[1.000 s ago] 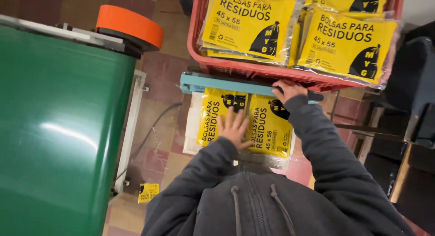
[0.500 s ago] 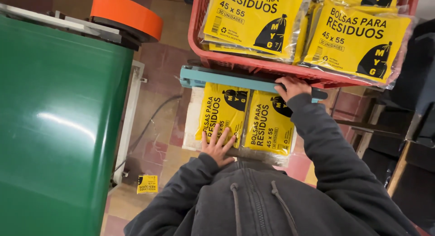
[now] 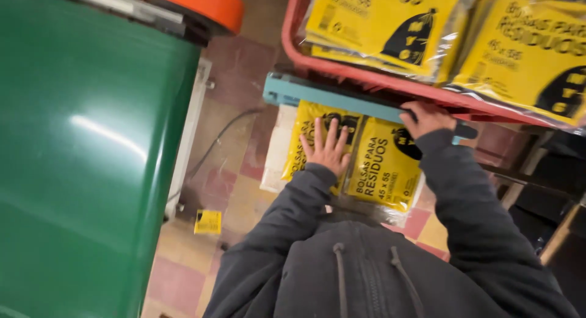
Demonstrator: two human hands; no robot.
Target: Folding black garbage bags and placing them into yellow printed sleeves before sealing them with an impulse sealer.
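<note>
— Packs first: where from the fingers?

— Directly under the left hand (image 3: 328,148), fingers (image 3: 318,130) spread flat on the left yellow bag pack (image 3: 308,135); right yellow bag pack (image 3: 383,165) just beside, untouched.

— And the sealer bar?

— Teal sealer bar (image 3: 332,99), long axis running left to right above both packs, just beyond the fingertips. Right hand (image 3: 426,118) curled over its far end, gripping. Nearer to the bar: right; to the packs: left.

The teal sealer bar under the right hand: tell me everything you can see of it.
The teal bar is long, narrow and flat, seemingly painted metal, and runs slantwise just below the red crate. It lies lowered across the top of the yellow packs. The right hand presses on its right part; its left end is free.
</note>
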